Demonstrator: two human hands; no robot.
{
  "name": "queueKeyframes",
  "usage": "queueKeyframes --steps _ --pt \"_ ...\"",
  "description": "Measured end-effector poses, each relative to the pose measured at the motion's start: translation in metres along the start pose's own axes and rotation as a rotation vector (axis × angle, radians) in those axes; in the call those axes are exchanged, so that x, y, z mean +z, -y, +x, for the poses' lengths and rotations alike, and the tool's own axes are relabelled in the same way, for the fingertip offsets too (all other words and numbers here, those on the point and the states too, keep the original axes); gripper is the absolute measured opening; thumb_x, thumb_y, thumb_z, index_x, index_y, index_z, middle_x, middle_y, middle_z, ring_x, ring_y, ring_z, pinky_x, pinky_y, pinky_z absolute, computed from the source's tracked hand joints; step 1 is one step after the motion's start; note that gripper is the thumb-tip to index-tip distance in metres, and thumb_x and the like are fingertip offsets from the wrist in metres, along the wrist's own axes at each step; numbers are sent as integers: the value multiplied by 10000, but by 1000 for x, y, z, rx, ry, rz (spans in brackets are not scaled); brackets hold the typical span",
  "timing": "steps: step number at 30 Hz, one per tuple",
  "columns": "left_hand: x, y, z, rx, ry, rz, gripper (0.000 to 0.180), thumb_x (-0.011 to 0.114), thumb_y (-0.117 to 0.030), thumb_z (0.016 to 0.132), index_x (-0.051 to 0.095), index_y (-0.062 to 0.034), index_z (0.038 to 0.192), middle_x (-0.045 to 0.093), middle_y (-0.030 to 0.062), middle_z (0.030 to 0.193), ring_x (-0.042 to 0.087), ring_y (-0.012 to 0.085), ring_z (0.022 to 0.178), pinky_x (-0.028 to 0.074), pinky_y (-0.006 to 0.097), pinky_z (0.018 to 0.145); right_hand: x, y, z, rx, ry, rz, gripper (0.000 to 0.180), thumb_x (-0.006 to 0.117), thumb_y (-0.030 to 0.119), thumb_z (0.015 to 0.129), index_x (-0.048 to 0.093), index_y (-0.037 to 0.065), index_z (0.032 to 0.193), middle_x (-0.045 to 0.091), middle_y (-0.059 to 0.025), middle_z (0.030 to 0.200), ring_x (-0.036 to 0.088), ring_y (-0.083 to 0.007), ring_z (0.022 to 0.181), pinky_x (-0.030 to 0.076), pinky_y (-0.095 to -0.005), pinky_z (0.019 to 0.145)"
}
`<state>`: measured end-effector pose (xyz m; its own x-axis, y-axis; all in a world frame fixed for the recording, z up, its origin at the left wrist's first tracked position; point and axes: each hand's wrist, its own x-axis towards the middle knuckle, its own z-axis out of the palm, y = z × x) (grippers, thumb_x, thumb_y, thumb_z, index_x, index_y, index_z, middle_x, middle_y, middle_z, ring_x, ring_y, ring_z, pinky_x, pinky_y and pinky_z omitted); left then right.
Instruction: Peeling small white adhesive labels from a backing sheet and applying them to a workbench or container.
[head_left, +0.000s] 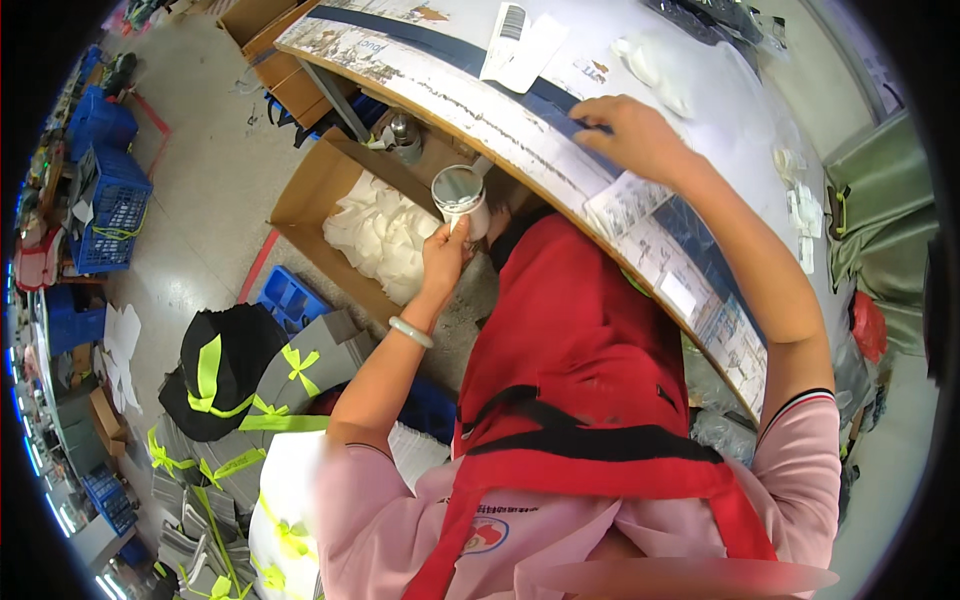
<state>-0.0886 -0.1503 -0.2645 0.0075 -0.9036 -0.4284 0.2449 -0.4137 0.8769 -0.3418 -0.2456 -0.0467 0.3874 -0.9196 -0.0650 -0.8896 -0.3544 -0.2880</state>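
Beside the table edge, my left hand is wrapped round a white cup-shaped container with a round, greyish top. The container is held upright over the side of an open cardboard box, which holds a heap of white, crumpled pieces. My right hand is over the white tabletop, at the dark blue strip running along it. Its fingers are bent together round something small and dark that I cannot make out. Next to its wrist lies a printed label sheet.
More white labels and clear plastic lie on the table. A metal canister stands under it. Grey bundles tied with yellow-green ribbon, a blue crate and stacked blue baskets stand on the left.
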Motion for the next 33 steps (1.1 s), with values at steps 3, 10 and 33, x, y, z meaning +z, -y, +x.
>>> queueKeyframes --steps 3,10,33 --pt "9 39 76 -64 -57 51 344 604 -362 917 582 -85 714 544 -16 673 491 80 561 410 223 522 13 -88 36 111 -11 -39 238 629 240 822 671 66 980 670 -148 876 634 -325 852 497 -382 777" --pt "12 122 234 -149 -338 121 332 614 -357 896 631 -42 791 574 28 642 542 123 553 450 281 503 25 -150 104 238 264 355 357 748 181 770 427 88 647 407 27 620 348 -86 605 317 -269 540" --pt "-16 283 284 -324 -503 -88 251 551 -238 905 638 -4 936 643 88 763 635 181 689 517 324 611 22 -129 133 496 439 237 370 759 171 768 399 92 731 334 42 687 311 -77 647 309 -227 585"
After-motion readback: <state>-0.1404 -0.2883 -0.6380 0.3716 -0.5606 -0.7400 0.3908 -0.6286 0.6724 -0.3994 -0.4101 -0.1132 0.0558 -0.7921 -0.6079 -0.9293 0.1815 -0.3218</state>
